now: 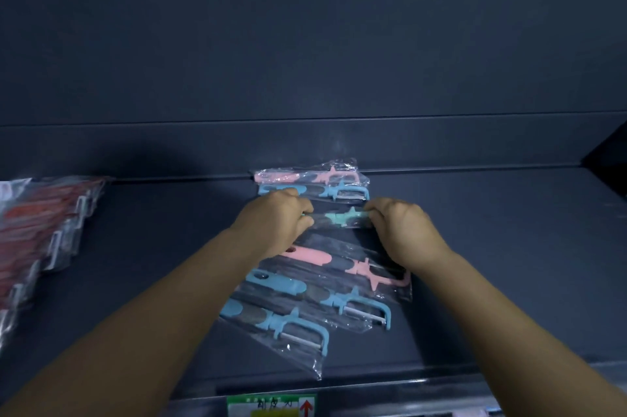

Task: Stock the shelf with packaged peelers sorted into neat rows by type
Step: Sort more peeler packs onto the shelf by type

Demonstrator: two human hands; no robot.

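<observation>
Several red packaged peelers (44, 230) lie overlapped at the dark shelf's (492, 264) left. At centre, the left hand (276, 221) and right hand (398, 230) each pinch one end of a mint-green packaged peeler (341, 217). It lies between the far pink-and-blue pair (310, 182) and three nearer pink and blue packs (315, 294).

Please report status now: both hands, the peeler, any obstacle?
Left hand and right hand grip mint-green bagged peeler at both ends. Pink and blue bagged peelers lie behind it. Nothing blocking.
</observation>
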